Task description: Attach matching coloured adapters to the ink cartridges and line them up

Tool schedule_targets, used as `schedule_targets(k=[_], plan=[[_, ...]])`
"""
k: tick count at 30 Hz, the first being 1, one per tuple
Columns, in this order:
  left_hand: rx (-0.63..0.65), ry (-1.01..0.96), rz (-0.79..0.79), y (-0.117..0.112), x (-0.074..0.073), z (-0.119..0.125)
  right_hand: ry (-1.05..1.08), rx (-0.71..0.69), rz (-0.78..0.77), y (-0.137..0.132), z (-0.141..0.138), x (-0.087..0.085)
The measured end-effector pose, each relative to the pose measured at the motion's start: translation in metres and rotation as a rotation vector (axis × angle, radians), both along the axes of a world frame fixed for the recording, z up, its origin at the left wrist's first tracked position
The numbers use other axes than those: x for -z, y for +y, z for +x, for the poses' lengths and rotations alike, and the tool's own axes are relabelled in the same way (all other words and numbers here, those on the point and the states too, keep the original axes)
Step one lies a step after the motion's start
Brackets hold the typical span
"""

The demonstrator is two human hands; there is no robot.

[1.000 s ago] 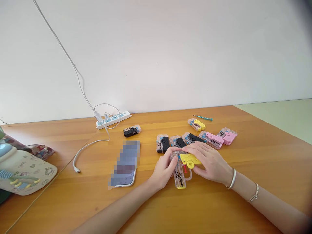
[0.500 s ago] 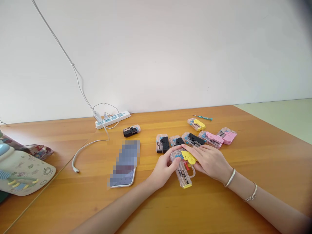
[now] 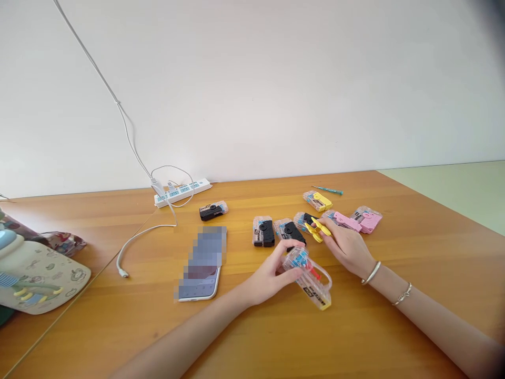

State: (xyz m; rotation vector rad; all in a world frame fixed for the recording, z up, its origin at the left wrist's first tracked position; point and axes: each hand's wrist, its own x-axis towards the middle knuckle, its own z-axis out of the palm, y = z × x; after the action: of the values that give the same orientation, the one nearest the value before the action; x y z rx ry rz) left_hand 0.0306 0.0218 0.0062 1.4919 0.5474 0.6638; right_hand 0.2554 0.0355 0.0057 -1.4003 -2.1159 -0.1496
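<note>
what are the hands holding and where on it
Left hand grips the clear toy water gun by its far end; fingers of the right hand pinch a yellow plastic part.

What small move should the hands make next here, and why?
Probably bring the yellow plastic pieces, pinched in the right hand, over to the clear toy water gun body, held in the left hand. The two are apart, and each hand already holds its part, so a short move would close the gap.
</note>
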Motion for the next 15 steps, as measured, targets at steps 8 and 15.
schedule_targets(k=[8, 15], plan=[[-0.041, 0.446, 0.673, -0.005, 0.003, 0.005, -0.054, -0.136, 0.079, -0.008, -0.010, 0.000], [-0.185, 0.481, 0.670, -0.005, 0.004, 0.007, 0.017, -0.139, 0.070, -0.011, -0.016, 0.002]])
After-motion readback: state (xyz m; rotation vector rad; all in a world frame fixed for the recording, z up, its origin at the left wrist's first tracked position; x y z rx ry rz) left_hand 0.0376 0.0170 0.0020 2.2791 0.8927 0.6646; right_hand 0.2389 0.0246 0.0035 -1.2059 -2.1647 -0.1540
